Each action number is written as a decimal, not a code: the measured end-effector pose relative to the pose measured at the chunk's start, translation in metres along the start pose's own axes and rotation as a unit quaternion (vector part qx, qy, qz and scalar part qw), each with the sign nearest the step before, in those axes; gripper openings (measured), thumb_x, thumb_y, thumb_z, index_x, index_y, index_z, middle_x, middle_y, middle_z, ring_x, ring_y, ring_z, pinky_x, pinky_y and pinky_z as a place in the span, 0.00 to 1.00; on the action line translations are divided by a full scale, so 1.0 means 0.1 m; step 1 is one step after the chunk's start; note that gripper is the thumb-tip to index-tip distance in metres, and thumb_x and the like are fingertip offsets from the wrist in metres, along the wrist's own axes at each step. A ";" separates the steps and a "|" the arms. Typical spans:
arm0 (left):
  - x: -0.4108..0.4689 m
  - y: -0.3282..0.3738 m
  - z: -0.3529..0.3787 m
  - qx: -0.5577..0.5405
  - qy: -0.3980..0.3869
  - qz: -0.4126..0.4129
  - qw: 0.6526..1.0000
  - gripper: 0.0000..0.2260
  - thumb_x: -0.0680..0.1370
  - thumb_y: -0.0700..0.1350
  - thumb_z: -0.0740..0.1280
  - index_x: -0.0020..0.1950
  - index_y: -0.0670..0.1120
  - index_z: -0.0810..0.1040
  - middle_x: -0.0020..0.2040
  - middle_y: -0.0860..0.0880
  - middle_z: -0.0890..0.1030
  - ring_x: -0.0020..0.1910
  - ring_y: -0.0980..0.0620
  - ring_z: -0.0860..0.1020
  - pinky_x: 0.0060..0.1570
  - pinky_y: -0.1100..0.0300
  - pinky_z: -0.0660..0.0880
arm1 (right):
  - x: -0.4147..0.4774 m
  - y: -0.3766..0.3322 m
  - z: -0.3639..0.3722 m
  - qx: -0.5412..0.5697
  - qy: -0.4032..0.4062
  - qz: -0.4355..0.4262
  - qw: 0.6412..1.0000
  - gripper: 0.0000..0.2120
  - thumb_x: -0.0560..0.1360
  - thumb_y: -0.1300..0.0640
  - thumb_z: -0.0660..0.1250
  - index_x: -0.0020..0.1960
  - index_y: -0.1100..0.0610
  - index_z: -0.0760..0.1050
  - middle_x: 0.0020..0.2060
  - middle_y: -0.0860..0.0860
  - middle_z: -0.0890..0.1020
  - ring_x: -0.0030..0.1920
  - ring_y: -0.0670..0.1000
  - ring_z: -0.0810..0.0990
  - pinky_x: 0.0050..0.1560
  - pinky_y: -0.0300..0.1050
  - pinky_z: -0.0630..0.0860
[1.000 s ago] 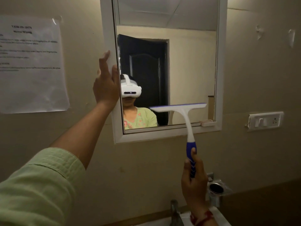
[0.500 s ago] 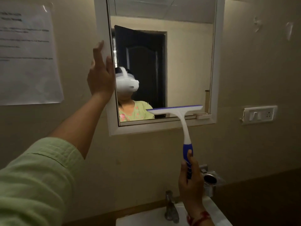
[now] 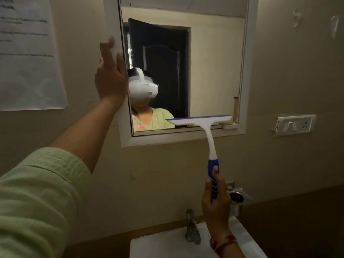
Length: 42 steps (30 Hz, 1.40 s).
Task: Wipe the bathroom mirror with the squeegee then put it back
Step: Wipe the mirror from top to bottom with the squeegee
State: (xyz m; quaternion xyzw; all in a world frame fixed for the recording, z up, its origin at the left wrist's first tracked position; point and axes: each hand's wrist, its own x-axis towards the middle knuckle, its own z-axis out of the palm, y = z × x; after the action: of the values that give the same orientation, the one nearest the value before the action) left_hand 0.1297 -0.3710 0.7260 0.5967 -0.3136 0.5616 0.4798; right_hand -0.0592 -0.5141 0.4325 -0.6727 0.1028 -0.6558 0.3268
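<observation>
Right hand (image 3: 216,205) grips the blue lower end of the squeegee (image 3: 208,135), fingers wrapped round the handle and thumb pointing up along it. The tool stands nearly upright, its white neck rising to a wide head with a blue blade edge that lies level across the bottom right part of the mirror (image 3: 208,67), just above the lower frame. A red thread band (image 3: 226,241) circles the right wrist.

Left hand (image 3: 109,75) is spread wide and holds nothing; its palm and fingers are pressed against the white frame on the mirror's left side, the arm reaching up from a pale green sleeve (image 3: 37,198).

Reflected in the glass are a person in a white headset and green top, and a dark door behind. A small white catch (image 3: 229,126) sits on the frame's lower right corner, right beside the blade's end.

On the wall to the left hangs a printed sheet of paper (image 3: 29,58), its text too blurred to read. To the right of the mirror is a white switch plate (image 3: 296,124), and two clear hooks (image 3: 297,16) are stuck higher up. Below, a metal tap (image 3: 191,228) stands at the back of a white basin (image 3: 162,244), and a metal holder ring (image 3: 237,196) is fixed to the wall just behind the right hand.
</observation>
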 end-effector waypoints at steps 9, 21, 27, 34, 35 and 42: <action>0.00 0.04 -0.04 0.004 -0.003 0.003 1.000 0.17 0.81 0.48 0.53 0.66 0.39 0.64 0.66 0.49 0.73 0.59 0.47 0.76 0.51 0.59 0.71 | 0.06 -0.05 0.06 0.009 0.003 -0.001 1.000 0.21 0.77 0.54 0.61 0.68 0.45 0.63 0.51 0.30 0.72 0.49 0.35 0.75 0.43 0.28 0.75; 0.02 0.03 -0.04 0.005 -0.009 -0.002 1.000 0.18 0.81 0.50 0.52 0.67 0.41 0.63 0.67 0.51 0.72 0.59 0.47 0.76 0.51 0.57 0.72 | 0.15 -0.19 0.06 0.011 -0.002 -0.004 1.000 0.21 0.77 0.47 0.58 0.69 0.41 0.61 0.53 0.32 0.72 0.51 0.39 0.76 0.46 0.32 0.77; 0.01 0.02 -0.05 0.002 -0.007 0.001 1.000 0.18 0.81 0.49 0.53 0.67 0.40 0.64 0.67 0.50 0.72 0.59 0.46 0.76 0.52 0.56 0.71 | -0.03 -0.10 0.06 0.001 -0.011 -0.006 1.000 0.21 0.76 0.51 0.59 0.69 0.47 0.62 0.47 0.37 0.74 0.43 0.44 0.78 0.40 0.38 0.79; -0.01 0.04 -0.06 -0.001 -0.006 0.008 1.000 0.18 0.81 0.48 0.54 0.66 0.39 0.64 0.66 0.48 0.73 0.58 0.44 0.76 0.51 0.57 0.71 | -0.19 -0.09 -0.03 -0.003 -0.027 0.022 0.999 0.23 0.75 0.52 0.60 0.67 0.37 0.61 0.51 0.34 0.74 0.52 0.38 0.77 0.46 0.29 0.76; -0.01 0.04 -0.06 -0.001 -0.006 0.008 1.000 0.18 0.81 0.49 0.53 0.66 0.39 0.64 0.66 0.48 0.73 0.58 0.44 0.76 0.51 0.57 0.71 | -0.19 -0.09 -0.04 -0.005 -0.029 0.022 0.999 0.24 0.75 0.54 0.60 0.66 0.35 0.61 0.51 0.32 0.73 0.53 0.34 0.75 0.46 0.26 0.74; -0.01 0.03 -0.05 -0.003 -0.006 0.009 1.000 0.19 0.82 0.49 0.53 0.66 0.39 0.63 0.66 0.49 0.73 0.57 0.47 0.77 0.50 0.64 0.70 | -0.21 -0.07 -0.13 -0.025 -0.049 0.024 0.998 0.23 0.75 0.48 0.58 0.65 0.28 0.59 0.49 0.37 0.74 0.48 0.39 0.77 0.41 0.38 0.78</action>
State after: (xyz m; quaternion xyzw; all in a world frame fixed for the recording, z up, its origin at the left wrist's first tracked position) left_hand 0.1250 -0.3674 0.7251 0.5958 -0.3236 0.5613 0.4745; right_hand -0.0762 -0.5009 0.4182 -0.7092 0.1190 -0.6112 0.3306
